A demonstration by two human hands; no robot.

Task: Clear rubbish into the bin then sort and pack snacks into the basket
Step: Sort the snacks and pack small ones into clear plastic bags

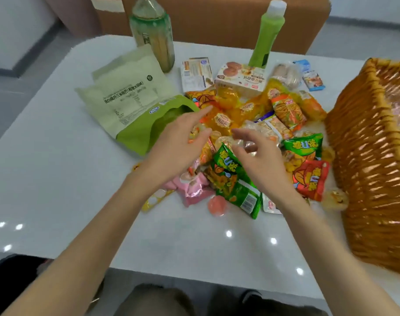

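both hands hover over the snacks (258,110), which are heaped in the middle of the table (57,179). the left hand (183,144) is spread wide with straight fingers and grips nothing; it looks set to rake or part the heap. the right hand (260,160) bends its fingers down onto clear-wrapped sweets (247,144) above a green packet (233,183). blur hides whether it pinches one, so i cannot tell. the basket (365,156) stands at the right, just beside the heap, probably so packets go in with a short reach. a big pouch (130,99), a clear bottle (153,35) and a green bottle (266,39) sit at the back, likely kept apart from the small stuff. no bin shows. the snacks lie loose, so packing looks barely begun.
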